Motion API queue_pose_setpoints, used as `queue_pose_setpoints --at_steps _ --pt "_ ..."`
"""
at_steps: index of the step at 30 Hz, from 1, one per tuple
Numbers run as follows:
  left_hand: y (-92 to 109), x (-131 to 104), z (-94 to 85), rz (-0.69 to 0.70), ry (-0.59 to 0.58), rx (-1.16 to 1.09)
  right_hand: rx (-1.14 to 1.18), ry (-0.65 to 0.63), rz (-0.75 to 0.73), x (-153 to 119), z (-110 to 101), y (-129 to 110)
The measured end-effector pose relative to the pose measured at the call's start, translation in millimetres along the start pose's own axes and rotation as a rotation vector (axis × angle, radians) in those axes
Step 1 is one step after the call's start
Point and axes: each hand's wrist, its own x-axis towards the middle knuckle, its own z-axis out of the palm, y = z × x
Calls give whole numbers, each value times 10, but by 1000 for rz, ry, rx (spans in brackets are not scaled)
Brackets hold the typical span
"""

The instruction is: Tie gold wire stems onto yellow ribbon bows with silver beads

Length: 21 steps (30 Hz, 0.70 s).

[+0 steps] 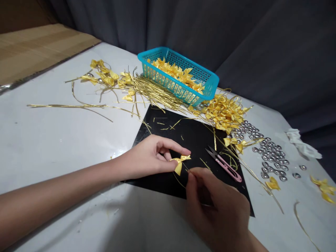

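Over a black mat (162,185), my left hand (154,155) pinches a small yellow ribbon bow (179,166) between thumb and fingertips. A thin gold cord (186,166) runs from the bow to my right hand (216,206), whose thumb and forefinger are closed on it. The other fingers of my right hand are curled and partly in shadow. Pink-handled thread snips (228,168) lie on the mat to the right of the bow, near some cord scraps (206,164).
Behind the mat stands a blue basket (178,89) of yellow bows, with gold cords (154,91) in front. A pile of corded bows (224,110) and silver beads (273,154) lie at the right. White cloth (301,143) is farther right; cardboard (44,50) is at the left.
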Motion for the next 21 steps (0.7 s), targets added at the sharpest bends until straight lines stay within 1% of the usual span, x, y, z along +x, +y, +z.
queue_pose_setpoints --at_steps 13,21 --pt "2 -1 6 -1 9 26 0 -9 13 13 7 -18" --pt "2 5 1 -5 4 0 1 -6 11 -9 16 -1"
